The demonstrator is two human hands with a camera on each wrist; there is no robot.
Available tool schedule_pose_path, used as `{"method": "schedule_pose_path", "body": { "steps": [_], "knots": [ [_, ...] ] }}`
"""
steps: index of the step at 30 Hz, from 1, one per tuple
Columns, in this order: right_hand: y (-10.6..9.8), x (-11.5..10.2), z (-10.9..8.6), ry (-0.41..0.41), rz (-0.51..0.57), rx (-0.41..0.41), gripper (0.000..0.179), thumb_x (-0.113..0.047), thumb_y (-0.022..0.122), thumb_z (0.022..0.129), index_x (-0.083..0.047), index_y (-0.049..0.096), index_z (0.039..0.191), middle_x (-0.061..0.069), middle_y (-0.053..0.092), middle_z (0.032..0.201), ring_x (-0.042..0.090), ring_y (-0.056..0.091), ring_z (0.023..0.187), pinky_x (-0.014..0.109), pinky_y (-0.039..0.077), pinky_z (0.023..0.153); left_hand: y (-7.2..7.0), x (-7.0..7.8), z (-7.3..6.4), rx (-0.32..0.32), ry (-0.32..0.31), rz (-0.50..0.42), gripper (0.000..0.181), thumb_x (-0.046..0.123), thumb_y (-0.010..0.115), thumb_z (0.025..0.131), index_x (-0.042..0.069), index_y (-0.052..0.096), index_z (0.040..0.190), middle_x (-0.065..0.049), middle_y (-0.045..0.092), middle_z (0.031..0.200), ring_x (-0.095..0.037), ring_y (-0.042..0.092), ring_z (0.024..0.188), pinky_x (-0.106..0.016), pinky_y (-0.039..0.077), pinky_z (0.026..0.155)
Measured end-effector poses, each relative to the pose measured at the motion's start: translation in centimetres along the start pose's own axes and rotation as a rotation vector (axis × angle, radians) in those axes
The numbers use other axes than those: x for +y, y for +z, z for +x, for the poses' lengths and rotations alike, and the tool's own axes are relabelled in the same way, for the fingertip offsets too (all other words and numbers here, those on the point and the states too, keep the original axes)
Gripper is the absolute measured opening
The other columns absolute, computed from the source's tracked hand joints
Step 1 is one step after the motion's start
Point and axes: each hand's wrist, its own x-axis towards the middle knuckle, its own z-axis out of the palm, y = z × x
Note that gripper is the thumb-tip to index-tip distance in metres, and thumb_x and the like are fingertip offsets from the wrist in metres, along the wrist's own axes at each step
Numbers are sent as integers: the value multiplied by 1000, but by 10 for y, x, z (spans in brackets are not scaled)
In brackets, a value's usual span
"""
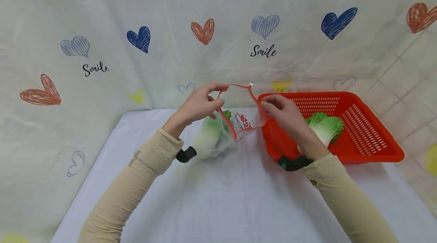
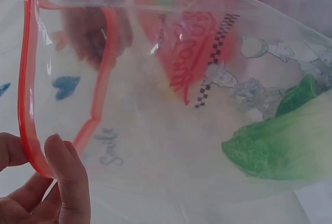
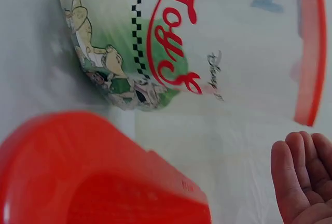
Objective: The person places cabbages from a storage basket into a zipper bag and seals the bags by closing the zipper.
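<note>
A clear plastic zipper bag [image 1: 250, 119] with a red zip edge stands with its mouth spread wide; red lettering and small cartoon figures are printed on it. Inside lies a napa cabbage [image 1: 209, 133], pale at the base and green at the leaf tips, seen through the plastic in the left wrist view as well. My left hand [image 1: 201, 102] pinches the red edge between thumb and fingers. At the opposite side of the mouth, my right hand [image 1: 285, 115] is beside the red edge; in the right wrist view its fingers [image 3: 295, 175] look straight, just below the strip's end.
A red plastic basket [image 1: 368, 133] with slotted walls stands on the right of the white-covered table [image 1: 218, 205], beneath and behind my right hand. Another napa cabbage [image 1: 326, 127] lies in it. A sheet with printed hearts [image 1: 138, 39] hangs behind the table.
</note>
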Motion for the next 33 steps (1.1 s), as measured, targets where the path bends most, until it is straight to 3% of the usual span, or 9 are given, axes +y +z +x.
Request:
{"method": "schedule_pose_path", "body": {
  "steps": [3,6,9,12,17,21,24,28,33],
  "knots": [
    [-13,7,-3,-13,41,5,55,-48,60,94,-13,52,136,6,55,130,24,59,112,40,47,102,1,-1,1,-6,0,-13,48,11,54,91,19,54,138,7,53,137,-25,65,83,-37,59,64],
    [-34,16,-5,-13,86,25,59,-47,59,94,-13,48,142,6,50,137,17,59,112,28,49,97,1,0,1,-10,1,-18,48,11,54,90,18,55,137,7,54,136,-24,66,84,-39,60,66],
    [-62,26,-7,23,118,63,66,-46,59,94,-12,41,148,8,44,142,10,53,114,15,49,89,2,1,1,-19,4,-14,48,11,55,90,18,55,138,6,54,136,-23,66,84,-41,59,68],
    [-89,35,-7,80,91,108,75,-50,58,93,-12,33,153,8,38,147,11,47,119,12,48,89,2,2,0,-28,4,-12,48,11,55,90,18,54,138,5,54,136,-23,66,85,-39,60,67],
    [-122,45,-9,223,-2,174,86,-63,55,87,-24,24,157,5,24,158,25,35,133,36,38,110,1,3,-1,-32,4,-18,48,10,56,90,18,55,138,4,54,135,-24,66,86,-35,59,65],
    [-137,55,-11,272,-92,217,90,-66,56,86,-26,20,158,11,18,161,38,24,139,59,29,111,2,4,-2,-36,-1,-31,49,10,56,90,18,55,138,4,54,135,-19,65,86,-36,59,65],
    [-148,66,-12,273,-219,182,94,-64,58,86,-17,19,158,20,19,159,47,21,138,68,30,105,2,5,-2,-37,-2,-26,49,10,56,89,18,55,138,3,54,135,-18,66,86,-35,59,65],
    [-159,79,-15,256,-327,62,97,-62,60,87,-8,18,156,26,17,158,53,20,135,70,31,101,4,5,-2,-46,6,-20,50,11,57,90,18,54,139,1,53,135,-17,66,85,-35,60,65],
    [-164,85,-19,289,-355,-5,101,-67,57,86,-7,16,157,28,13,158,55,19,134,71,31,100,6,5,-1,-54,2,-17,49,11,58,90,18,54,139,1,53,136,-18,66,83,-35,60,65]
  ]
}}
